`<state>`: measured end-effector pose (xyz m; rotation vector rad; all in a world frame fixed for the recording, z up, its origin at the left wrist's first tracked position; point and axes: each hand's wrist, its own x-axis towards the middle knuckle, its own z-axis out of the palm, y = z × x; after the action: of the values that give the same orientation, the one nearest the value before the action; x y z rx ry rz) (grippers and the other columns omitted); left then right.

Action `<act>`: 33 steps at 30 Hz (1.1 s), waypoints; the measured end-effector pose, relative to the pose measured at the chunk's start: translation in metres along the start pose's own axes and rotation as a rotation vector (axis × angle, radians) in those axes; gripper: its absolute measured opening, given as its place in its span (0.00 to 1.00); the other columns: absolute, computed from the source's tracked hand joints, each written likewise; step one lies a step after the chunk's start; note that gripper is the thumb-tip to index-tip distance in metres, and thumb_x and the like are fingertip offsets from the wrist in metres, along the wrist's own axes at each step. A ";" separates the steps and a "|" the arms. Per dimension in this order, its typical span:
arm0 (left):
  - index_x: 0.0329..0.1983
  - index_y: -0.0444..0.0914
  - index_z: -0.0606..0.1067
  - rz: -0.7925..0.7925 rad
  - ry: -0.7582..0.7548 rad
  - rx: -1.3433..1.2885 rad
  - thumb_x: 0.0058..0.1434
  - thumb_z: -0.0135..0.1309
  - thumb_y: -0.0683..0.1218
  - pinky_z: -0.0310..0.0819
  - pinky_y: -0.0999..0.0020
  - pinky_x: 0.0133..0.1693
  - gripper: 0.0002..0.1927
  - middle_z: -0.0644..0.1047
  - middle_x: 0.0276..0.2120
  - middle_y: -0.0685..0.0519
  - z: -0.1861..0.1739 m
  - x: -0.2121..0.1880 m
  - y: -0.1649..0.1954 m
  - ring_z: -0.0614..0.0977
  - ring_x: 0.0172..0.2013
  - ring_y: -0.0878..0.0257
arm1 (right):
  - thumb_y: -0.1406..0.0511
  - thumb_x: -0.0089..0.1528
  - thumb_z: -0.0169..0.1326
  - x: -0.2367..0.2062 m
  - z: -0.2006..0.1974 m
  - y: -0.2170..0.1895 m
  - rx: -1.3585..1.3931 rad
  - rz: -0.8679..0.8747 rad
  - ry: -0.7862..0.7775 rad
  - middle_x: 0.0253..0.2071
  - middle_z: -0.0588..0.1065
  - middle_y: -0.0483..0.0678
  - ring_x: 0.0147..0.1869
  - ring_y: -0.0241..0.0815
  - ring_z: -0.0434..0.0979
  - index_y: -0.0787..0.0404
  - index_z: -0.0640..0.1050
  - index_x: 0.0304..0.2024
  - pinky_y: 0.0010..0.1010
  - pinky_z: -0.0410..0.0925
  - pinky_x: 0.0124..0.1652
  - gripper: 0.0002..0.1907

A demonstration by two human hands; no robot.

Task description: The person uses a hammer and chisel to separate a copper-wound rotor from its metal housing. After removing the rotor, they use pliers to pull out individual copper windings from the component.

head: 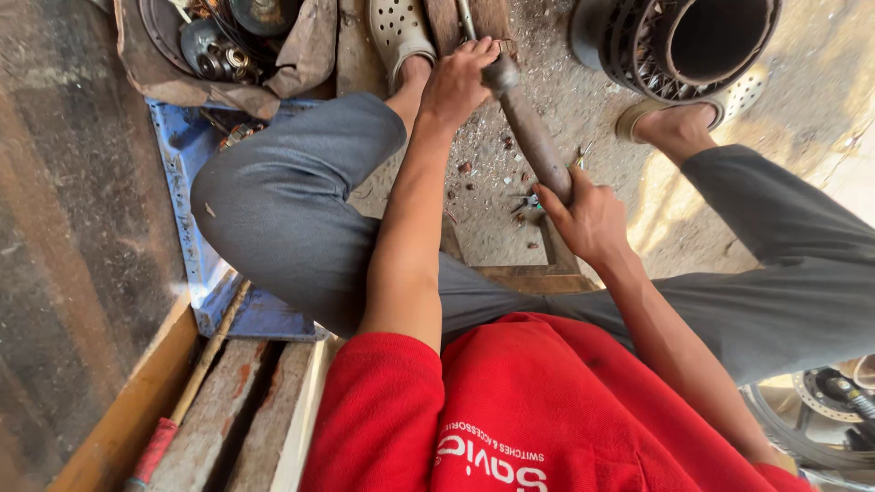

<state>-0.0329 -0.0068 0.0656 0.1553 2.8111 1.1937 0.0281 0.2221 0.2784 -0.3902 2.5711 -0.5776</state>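
- I hold a long rusty metal rod (pixel 533 137) with both hands, low between my knees, above the dirty ground (pixel 583 100).
- My left hand (pixel 458 80) is closed around its far end, where a rounded knob sits; my right hand (pixel 591 219) is wrapped around the near end. The hands are apart, one at each end.
- I judge the rod heavy and stiff, and the rough rust should give good friction, so it will not slip easily. Taking it at both ends seems the steady way to control it.
- A dark wheel hub (pixel 693 46) stands near my right foot, close beside the rod's far end.
- A tray of small metal parts (pixel 223 41) lies beyond my left knee, on a blue sheet (pixel 196 237).
- Small scraps lie on the ground under the rod.
- A wooden handle with red grip (pixel 187 392) rests well apart on my left.
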 end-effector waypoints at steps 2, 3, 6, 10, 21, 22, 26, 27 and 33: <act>0.59 0.39 0.77 -0.088 0.003 -0.060 0.56 0.69 0.47 0.71 0.56 0.61 0.27 0.75 0.61 0.43 -0.001 0.000 0.000 0.79 0.58 0.47 | 0.53 0.68 0.62 0.002 -0.003 0.001 0.075 0.125 -0.058 0.27 0.78 0.61 0.31 0.60 0.81 0.65 0.76 0.42 0.44 0.71 0.31 0.21; 0.58 0.41 0.79 -0.118 0.031 -0.082 0.56 0.69 0.48 0.70 0.54 0.61 0.26 0.75 0.60 0.44 0.000 -0.001 -0.001 0.79 0.57 0.47 | 0.53 0.67 0.60 0.005 -0.008 0.003 0.217 0.155 -0.046 0.28 0.79 0.59 0.30 0.58 0.83 0.65 0.75 0.42 0.43 0.72 0.31 0.20; 0.59 0.35 0.77 0.094 0.255 -0.107 0.59 0.71 0.48 0.73 0.54 0.61 0.27 0.77 0.62 0.46 -0.001 -0.003 -0.003 0.79 0.59 0.44 | 0.54 0.67 0.56 -0.008 -0.018 -0.001 0.510 0.131 -0.002 0.27 0.78 0.59 0.29 0.59 0.82 0.66 0.74 0.45 0.43 0.72 0.31 0.20; 0.59 0.36 0.77 -0.026 0.065 -0.093 0.56 0.70 0.48 0.73 0.56 0.60 0.28 0.75 0.60 0.42 -0.002 -0.001 -0.002 0.79 0.58 0.46 | 0.57 0.65 0.63 -0.002 -0.017 -0.006 0.087 -0.035 0.025 0.24 0.76 0.61 0.30 0.59 0.79 0.70 0.75 0.45 0.44 0.70 0.30 0.21; 0.60 0.37 0.76 -0.086 0.025 -0.076 0.56 0.69 0.49 0.70 0.57 0.62 0.30 0.74 0.61 0.42 0.003 -0.001 -0.002 0.77 0.60 0.47 | 0.54 0.66 0.60 -0.007 -0.015 -0.008 0.169 -0.028 -0.003 0.24 0.76 0.62 0.29 0.60 0.79 0.70 0.74 0.47 0.44 0.70 0.31 0.24; 0.60 0.36 0.76 -0.016 0.077 -0.072 0.55 0.70 0.49 0.71 0.56 0.61 0.30 0.74 0.61 0.42 0.003 -0.001 -0.002 0.77 0.59 0.45 | 0.55 0.66 0.63 -0.003 -0.017 -0.008 -0.021 -0.048 -0.009 0.23 0.75 0.63 0.30 0.62 0.78 0.71 0.76 0.49 0.45 0.69 0.31 0.24; 0.59 0.37 0.78 -0.048 0.081 -0.103 0.55 0.69 0.47 0.70 0.55 0.61 0.28 0.74 0.61 0.42 0.002 -0.003 -0.002 0.77 0.59 0.46 | 0.52 0.68 0.59 0.010 -0.030 -0.006 0.160 0.195 -0.158 0.23 0.78 0.58 0.30 0.53 0.83 0.66 0.75 0.43 0.41 0.71 0.32 0.21; 0.58 0.40 0.79 -0.151 0.026 -0.119 0.55 0.68 0.46 0.69 0.56 0.62 0.26 0.75 0.60 0.43 0.002 -0.003 -0.003 0.78 0.58 0.48 | 0.52 0.66 0.58 0.009 -0.033 -0.007 0.229 0.205 -0.146 0.23 0.78 0.58 0.29 0.53 0.83 0.65 0.75 0.44 0.41 0.71 0.32 0.22; 0.60 0.36 0.77 -0.084 0.030 -0.153 0.52 0.67 0.45 0.69 0.58 0.60 0.30 0.74 0.61 0.42 0.002 -0.003 -0.003 0.76 0.59 0.45 | 0.54 0.69 0.59 0.004 -0.021 -0.008 0.182 0.054 -0.126 0.24 0.76 0.60 0.29 0.57 0.79 0.68 0.74 0.49 0.42 0.70 0.31 0.22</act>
<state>-0.0301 -0.0081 0.0620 0.0095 2.7068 1.3948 0.0158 0.2205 0.2981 -0.2849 2.3785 -0.7363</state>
